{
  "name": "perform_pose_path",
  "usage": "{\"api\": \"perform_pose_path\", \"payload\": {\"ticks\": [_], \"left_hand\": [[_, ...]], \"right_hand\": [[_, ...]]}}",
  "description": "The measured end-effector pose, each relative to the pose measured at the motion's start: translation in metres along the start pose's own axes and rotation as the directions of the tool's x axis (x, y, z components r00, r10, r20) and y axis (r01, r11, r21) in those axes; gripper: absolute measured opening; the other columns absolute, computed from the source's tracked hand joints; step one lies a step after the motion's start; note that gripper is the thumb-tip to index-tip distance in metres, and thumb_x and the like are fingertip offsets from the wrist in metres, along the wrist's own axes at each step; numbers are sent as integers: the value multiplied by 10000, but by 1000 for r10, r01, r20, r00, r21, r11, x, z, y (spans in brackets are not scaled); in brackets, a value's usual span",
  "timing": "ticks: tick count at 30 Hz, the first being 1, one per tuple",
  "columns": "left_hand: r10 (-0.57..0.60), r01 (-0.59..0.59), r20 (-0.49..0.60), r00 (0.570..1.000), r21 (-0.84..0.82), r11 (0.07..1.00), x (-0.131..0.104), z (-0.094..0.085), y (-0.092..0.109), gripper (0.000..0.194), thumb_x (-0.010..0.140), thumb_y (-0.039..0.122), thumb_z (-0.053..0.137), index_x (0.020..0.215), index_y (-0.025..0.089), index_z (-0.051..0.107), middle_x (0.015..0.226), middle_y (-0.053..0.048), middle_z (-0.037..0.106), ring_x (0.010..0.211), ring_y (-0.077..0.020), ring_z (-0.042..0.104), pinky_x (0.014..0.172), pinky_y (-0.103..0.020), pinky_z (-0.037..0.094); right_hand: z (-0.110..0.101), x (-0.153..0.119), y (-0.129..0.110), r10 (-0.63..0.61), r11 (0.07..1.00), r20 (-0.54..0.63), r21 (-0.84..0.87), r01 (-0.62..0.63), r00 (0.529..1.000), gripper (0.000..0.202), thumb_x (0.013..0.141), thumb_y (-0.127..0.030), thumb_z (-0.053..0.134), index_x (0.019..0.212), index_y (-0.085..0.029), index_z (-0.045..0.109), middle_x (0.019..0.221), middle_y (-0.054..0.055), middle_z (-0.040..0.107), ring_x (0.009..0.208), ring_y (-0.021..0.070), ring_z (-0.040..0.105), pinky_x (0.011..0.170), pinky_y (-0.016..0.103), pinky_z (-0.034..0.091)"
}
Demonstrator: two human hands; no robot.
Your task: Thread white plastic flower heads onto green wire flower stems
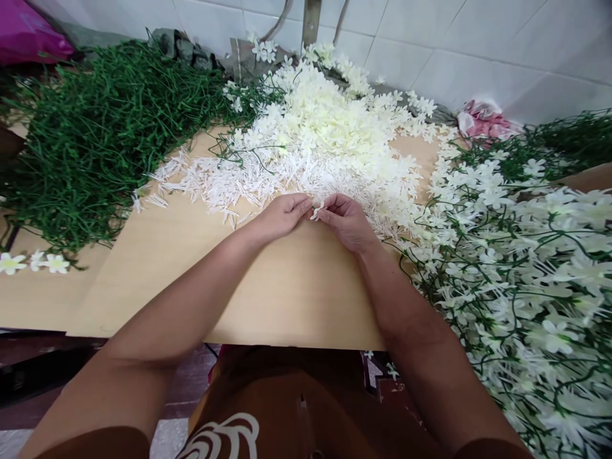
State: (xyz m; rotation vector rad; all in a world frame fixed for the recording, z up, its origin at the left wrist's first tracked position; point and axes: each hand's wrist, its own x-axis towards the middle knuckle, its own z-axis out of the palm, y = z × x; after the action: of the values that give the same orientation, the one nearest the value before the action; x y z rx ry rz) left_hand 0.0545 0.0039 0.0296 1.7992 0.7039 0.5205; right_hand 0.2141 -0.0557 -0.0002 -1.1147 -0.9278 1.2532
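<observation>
My left hand (282, 215) and my right hand (345, 220) meet fingertip to fingertip over a light wooden board (268, 287). Between the fingertips sits a small white plastic flower piece (316, 211), pinched from both sides. Just beyond the hands lies a spread of thin white plastic pieces (248, 182). Behind that rises a heap of cream fabric petals (325, 121).
A big tangle of bare green stems (100, 134) fills the left. Finished green sprays with white flowers (526, 255) pile up on the right. A few loose flowers (33, 262) lie at the left edge. A white tiled wall (478, 44) stands behind, with pink cloth (482, 120) by it.
</observation>
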Motion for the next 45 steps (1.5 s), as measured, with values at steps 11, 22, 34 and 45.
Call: {"api": "perform_pose_path", "payload": {"ticks": [11, 22, 34, 45], "left_hand": [[-13, 22, 133, 991, -65, 998, -3, -3, 4, 326, 867, 376, 489, 609, 178, 463, 556, 41, 363, 529, -88, 315, 521, -240, 254], [-6, 8, 39, 999, -60, 998, 1, 3, -8, 364, 885, 330, 471, 557, 181, 413, 530, 38, 363, 522, -93, 322, 530, -257, 253], [-31, 35, -25, 999, 162, 986, 3, 11, -15, 274, 846, 224, 417, 575, 188, 406, 558, 21, 426, 564, -117, 384, 564, -260, 280], [199, -193, -182, 963, 53, 980, -1, 0, -10, 374, 929, 411, 368, 751, 164, 585, 752, -27, 574, 753, -146, 527, 704, -263, 398]], "right_hand": [[-2, -2, -3, -14, 993, 139, -118, 30, 990, 386, 522, -399, 879, 676, -184, 597, 657, -29, 631, 670, 113, 608, 739, 289, 493], [10, -5, 1, -73, 977, 6, -199, 73, 997, 381, 534, -434, 862, 671, -201, 594, 625, -37, 617, 598, 107, 566, 630, 277, 467], [16, -4, 5, -46, 990, -82, -135, 35, 996, 417, 496, -430, 875, 652, -191, 571, 597, -44, 611, 582, 100, 573, 630, 273, 474], [-11, -29, -55, -123, 979, -35, -166, 115, 992, 231, 531, -229, 882, 635, -213, 676, 581, -25, 656, 552, 106, 598, 542, 246, 488]]}}
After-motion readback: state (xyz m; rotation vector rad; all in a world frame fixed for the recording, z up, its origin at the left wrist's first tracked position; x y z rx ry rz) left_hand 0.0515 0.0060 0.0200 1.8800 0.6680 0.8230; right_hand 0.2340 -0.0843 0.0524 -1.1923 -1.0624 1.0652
